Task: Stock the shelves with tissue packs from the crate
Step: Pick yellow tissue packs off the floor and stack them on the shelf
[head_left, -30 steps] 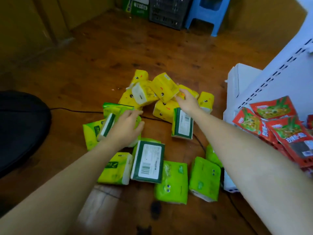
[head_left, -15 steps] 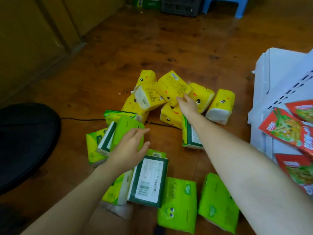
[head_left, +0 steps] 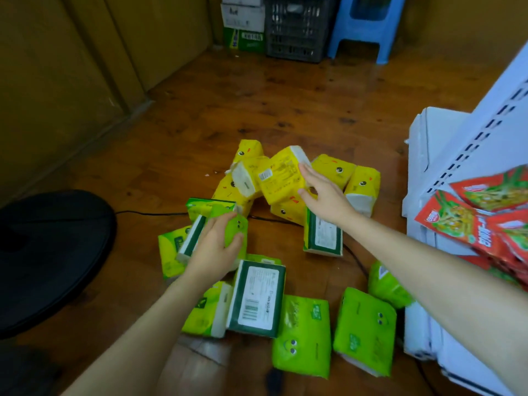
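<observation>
Several yellow and green tissue packs lie in a heap on the wooden floor (head_left: 285, 104). My right hand (head_left: 327, 197) pinches a yellow tissue pack (head_left: 280, 180) by its right edge, thumb below and fingers above, and the pack is tilted up off the pile. My left hand (head_left: 211, 248) holds a green tissue pack (head_left: 238, 228), which stands on edge among other green packs. More green packs, two with their barcode backs (head_left: 257, 298) up, lie nearer to me. The white shelf unit (head_left: 483, 132) stands at the right.
Red snack packets (head_left: 483, 221) lie on the shelf at the right. A dark crate (head_left: 297, 27), a blue stool (head_left: 365, 24) and stacked boxes (head_left: 243, 24) stand against the back wall. A round black base (head_left: 51, 252) sits at the left, with a black cable (head_left: 151, 214) running under the packs.
My right hand has taken hold of the yellow pack and tipped it up. My left hand's fingers and thumb have closed round the green pack. The view has tilted upward.
</observation>
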